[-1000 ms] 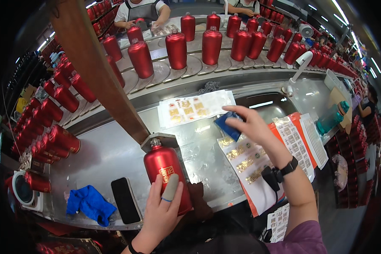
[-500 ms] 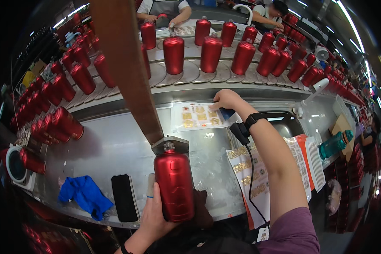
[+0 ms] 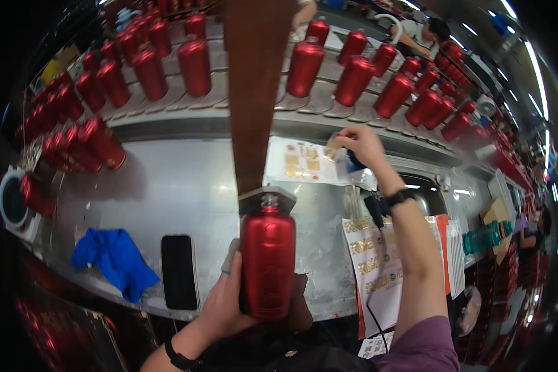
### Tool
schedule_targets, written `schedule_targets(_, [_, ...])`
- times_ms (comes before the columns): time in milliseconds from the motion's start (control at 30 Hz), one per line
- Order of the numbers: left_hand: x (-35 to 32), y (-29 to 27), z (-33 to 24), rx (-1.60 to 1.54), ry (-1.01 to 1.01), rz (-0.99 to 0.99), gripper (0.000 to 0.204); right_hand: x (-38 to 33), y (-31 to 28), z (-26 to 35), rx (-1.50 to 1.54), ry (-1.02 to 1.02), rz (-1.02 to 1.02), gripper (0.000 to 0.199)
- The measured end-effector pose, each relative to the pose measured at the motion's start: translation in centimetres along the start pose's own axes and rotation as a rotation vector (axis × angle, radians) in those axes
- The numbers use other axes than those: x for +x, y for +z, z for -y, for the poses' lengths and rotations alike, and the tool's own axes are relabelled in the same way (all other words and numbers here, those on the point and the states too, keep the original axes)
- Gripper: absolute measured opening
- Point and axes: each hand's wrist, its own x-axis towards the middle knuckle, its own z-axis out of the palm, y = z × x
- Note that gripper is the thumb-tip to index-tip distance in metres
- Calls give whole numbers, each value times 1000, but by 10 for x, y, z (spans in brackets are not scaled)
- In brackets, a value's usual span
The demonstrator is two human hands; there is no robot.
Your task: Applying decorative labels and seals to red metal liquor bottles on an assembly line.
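Observation:
My left hand (image 3: 224, 305) is closed round a glossy red bottle (image 3: 268, 263), held upright with its small clear neck toward a metal bracket (image 3: 268, 199). One finger of that hand wears a pale finger cot (image 3: 230, 255). Over at the sheet of gold decals (image 3: 301, 168), my right hand (image 3: 363, 146) pinches a small gold decal (image 3: 333, 146) between thumb and fingers, lifted at the sheet's right end. Beneath this hand lies a dark blue item (image 3: 354, 163), partly hidden.
A brown post (image 3: 252, 93) rises ahead of the bottle. Red bottles (image 3: 304, 68) ride a slatted conveyor beyond the metal bench (image 3: 136, 186). A blue cloth (image 3: 118, 260), phone (image 3: 178, 273), more decal sheets (image 3: 375, 263), a sink (image 3: 425, 198) and a teal bottle (image 3: 482, 238) lie about.
My right hand has raised a gold decal off the sheet, where before its fingers were down on it. The view has shifted, and the conveyor bottles appear in different places.

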Motion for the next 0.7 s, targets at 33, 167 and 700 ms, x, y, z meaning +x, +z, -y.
schedule_targets(33, [0,0,1,-6,-26,-8,136,-14,-21,21,-19,-4,81,23])
schedule_targets(167, [9,-4,1,-189,-23,-1,123,-85,-78,116,29,-190,283,14])
schedule_targets(700, [7,-42,-7,-250,60,-5,144,-138,-71,246,601,-102,957,11])
